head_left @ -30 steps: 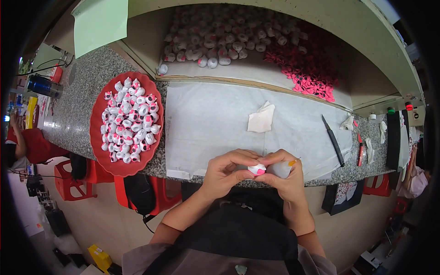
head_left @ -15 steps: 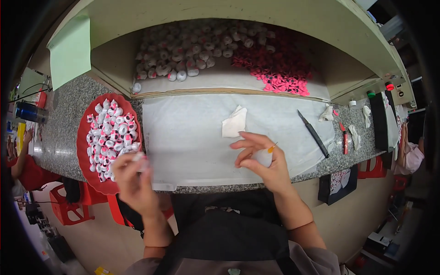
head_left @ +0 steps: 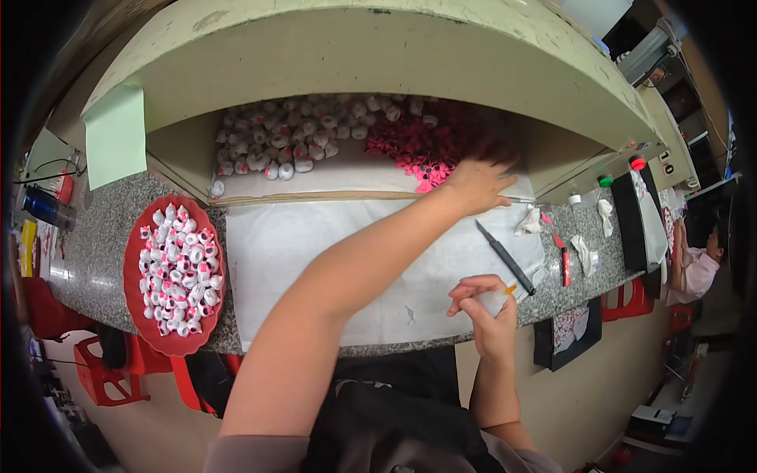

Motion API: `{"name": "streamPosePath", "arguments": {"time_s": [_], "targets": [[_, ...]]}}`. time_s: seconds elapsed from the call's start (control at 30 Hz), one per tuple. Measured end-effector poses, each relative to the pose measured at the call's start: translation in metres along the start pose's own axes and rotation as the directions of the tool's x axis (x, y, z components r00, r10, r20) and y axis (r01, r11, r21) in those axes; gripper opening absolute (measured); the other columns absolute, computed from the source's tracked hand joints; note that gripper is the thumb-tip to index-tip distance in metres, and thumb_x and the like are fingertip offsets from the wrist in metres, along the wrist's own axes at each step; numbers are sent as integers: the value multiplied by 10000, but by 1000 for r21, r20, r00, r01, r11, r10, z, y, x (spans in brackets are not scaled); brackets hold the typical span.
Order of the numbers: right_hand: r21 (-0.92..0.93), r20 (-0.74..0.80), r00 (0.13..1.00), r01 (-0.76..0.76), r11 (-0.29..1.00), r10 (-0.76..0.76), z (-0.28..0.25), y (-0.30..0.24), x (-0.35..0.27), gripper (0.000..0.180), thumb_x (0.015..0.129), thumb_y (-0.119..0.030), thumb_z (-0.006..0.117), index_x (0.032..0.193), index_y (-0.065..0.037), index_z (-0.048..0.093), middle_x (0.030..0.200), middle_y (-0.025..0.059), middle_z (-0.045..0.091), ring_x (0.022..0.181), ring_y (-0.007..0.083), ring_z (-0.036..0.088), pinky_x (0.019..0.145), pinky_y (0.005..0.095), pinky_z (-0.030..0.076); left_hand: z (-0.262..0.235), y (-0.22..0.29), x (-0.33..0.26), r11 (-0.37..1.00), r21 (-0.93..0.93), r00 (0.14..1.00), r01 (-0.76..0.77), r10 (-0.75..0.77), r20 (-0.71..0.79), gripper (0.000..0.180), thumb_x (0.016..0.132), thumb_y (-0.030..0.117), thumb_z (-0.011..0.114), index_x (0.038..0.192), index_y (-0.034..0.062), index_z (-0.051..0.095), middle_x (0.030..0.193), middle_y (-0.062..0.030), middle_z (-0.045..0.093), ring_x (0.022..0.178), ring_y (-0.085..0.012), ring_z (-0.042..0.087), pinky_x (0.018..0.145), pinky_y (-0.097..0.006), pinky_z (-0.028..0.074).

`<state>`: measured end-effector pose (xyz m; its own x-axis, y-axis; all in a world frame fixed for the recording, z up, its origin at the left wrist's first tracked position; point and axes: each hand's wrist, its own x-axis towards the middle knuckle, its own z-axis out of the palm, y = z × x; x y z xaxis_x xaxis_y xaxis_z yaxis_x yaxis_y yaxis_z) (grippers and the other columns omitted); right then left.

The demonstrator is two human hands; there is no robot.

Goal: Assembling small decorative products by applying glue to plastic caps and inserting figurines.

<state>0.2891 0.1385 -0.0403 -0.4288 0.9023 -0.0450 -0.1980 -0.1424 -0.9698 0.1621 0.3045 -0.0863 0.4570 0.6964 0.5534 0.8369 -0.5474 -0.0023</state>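
Observation:
My left arm stretches across the paper sheet [head_left: 268, 260] and into the shelf. My left hand [head_left: 482, 187] is over the right edge of the pile of small pink pieces with dark spots [head_left: 426, 167], fingers spread, partly blurred; I see nothing held in it. Lower right, my right hand [head_left: 487, 319] is closed around a small whitish bottle with an orange tip [head_left: 511, 290], most of it hidden by the fingers. At the left stands a red scalloped dish [head_left: 136, 296] heaped with small white rounded pieces with pink and dark parts [head_left: 177, 272].
White rounded pieces [head_left: 276, 138] fill the shelf's left side. A dark pen-like tool [head_left: 506, 258] lies on the paper. Crumpled tissues [head_left: 528, 221], a red tube [head_left: 565, 266] and a black tray [head_left: 637, 222] are at the right. A co-worker in pink [head_left: 698, 260] sits beyond.
My left hand has left the dish's edge, where it held a small white piece, and reached up right into the shelf. My right hand has moved slightly, still with the bottle; the view has shifted.

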Motion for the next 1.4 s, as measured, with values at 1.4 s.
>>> {"name": "streamPosePath", "arguments": {"time_s": [1.4], "targets": [[68, 60, 995, -81, 994, 77, 24, 17, -5, 286, 731, -76, 523, 981, -27, 393, 982, 159, 437, 728, 183, 510, 537, 297, 464, -61, -110, -87, 888, 92, 882, 450, -426, -204, 168, 676, 103, 560, 831, 149, 606, 911, -79, 546, 960, -245, 472, 843, -371, 362]]}}
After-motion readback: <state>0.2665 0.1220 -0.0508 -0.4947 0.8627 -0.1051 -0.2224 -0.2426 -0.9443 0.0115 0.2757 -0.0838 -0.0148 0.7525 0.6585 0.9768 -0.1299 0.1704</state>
